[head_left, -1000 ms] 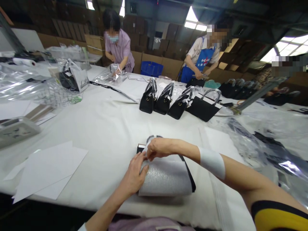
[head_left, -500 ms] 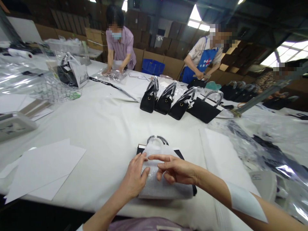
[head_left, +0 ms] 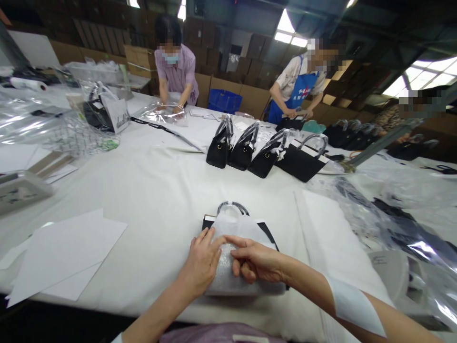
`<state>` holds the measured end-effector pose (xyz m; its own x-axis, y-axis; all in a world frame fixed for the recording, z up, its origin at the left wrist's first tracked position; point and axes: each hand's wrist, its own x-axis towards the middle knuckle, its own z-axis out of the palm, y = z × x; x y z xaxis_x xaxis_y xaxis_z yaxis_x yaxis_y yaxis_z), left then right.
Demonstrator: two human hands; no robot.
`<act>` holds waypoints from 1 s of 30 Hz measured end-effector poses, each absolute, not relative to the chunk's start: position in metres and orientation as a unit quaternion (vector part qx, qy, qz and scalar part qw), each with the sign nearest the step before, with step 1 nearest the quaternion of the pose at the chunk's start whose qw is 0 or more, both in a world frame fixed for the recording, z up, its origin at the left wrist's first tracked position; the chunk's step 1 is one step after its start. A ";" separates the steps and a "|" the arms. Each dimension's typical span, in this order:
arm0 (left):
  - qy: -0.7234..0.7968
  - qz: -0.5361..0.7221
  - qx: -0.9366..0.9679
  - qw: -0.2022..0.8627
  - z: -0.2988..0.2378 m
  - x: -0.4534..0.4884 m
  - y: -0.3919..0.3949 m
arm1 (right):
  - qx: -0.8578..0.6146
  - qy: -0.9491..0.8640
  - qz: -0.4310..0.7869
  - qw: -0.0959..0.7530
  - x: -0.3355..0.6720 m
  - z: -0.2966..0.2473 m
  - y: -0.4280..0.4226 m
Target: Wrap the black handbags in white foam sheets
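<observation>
A black handbag [head_left: 268, 232] lies on the table right in front of me, its wrapped handles [head_left: 233, 206] pointing away. A white translucent wrapping sheet [head_left: 246, 286] covers most of its front. My left hand [head_left: 202, 259] rests on the sheet at the bag's left side, fingers stretched out. From the right, my right hand [head_left: 257, 261] reaches over the sheet; its index finger is extended and meets the left fingers, while the others are loosely curled. I see nothing held in either hand. The bag's lower part is hidden by the sheet and my hands.
Several black handbags [head_left: 243, 155] stand farther back. White paper sheets [head_left: 67, 247] lie at left, and a stack of white wrapping sheets [head_left: 332, 228] at right. Clear plastic [head_left: 424, 238] covers the far right. Across the table, a person [head_left: 176, 71] handles plastic; another [head_left: 300, 90] works on a bag.
My right hand has moved slightly down and left, and its index fingertip now touches the left fingers. The bag has stayed in place.
</observation>
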<state>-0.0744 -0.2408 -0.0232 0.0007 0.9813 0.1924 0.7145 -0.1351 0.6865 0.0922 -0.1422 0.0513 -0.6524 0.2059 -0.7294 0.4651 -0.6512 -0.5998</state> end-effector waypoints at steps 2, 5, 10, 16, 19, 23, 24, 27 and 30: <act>0.620 0.276 0.715 0.170 -0.019 -0.077 -0.245 | 0.415 0.435 -0.794 0.091 0.091 0.053 -0.141; 0.603 0.239 0.754 0.105 -0.013 -0.081 -0.252 | 0.405 0.546 -0.720 0.136 0.087 0.059 -0.137; 0.604 0.217 0.765 0.046 -0.012 -0.084 -0.256 | 0.234 0.914 -0.298 0.144 0.087 0.069 -0.121; 0.608 0.197 0.769 0.029 -0.013 -0.084 -0.253 | 0.032 0.992 0.090 0.086 0.100 0.051 -0.089; 0.600 0.193 0.776 0.025 -0.012 -0.084 -0.254 | 0.091 0.984 0.128 0.088 0.099 0.041 -0.070; 0.592 0.193 0.783 0.018 -0.012 -0.083 -0.255 | 0.233 0.957 0.152 0.089 0.089 0.044 -0.049; 0.591 0.193 0.783 0.016 -0.012 -0.083 -0.255 | 0.246 0.954 0.147 0.091 0.087 0.047 -0.047; 0.597 0.193 0.778 0.012 -0.015 -0.082 -0.255 | 0.282 0.952 0.077 0.096 0.082 0.057 -0.048; 0.600 0.195 0.776 0.010 -0.016 -0.082 -0.255 | 0.343 0.933 -0.083 0.068 0.077 0.061 -0.059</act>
<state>-0.0817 -0.2545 -0.0164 0.2044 0.9347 0.2908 0.9267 -0.2805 0.2501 0.0774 -0.0593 0.0610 -0.7556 0.6288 -0.1838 0.6514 0.7509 -0.1087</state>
